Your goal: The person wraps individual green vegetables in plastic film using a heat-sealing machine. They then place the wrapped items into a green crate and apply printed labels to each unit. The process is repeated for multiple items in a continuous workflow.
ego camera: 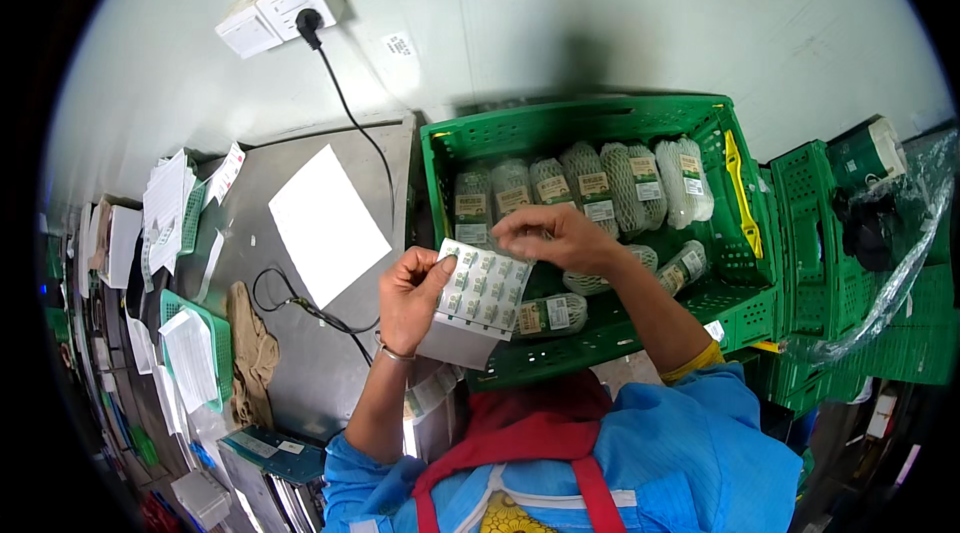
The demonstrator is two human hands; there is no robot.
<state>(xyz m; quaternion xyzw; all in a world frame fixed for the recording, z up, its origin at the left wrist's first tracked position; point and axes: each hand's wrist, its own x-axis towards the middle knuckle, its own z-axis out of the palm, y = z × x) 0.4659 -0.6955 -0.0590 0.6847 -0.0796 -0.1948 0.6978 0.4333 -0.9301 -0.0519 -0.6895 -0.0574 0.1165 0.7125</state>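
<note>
My left hand [412,293] pinches the left edge of a sheet of small printed stickers [484,285], whose blank lower part hangs below. Over the sheet's upper right corner hovers my right hand [562,237], fingers bent; whether a sticker is between its fingertips cannot be told. Behind both hands stands a green plastic crate [585,113]. Several labelled packages in foam netting [592,188] stand in a row along its far side. More netted packages [555,314] lie nearer, partly hidden by my right hand and forearm.
A metal table [307,375] at left bears a white paper sheet [330,225], a black cable [349,102], brown gloves [251,360] and a green basket [225,353] of papers. A yellow strap-like handle [741,195] is on the crate's right side. More green crates [806,233] stand at right.
</note>
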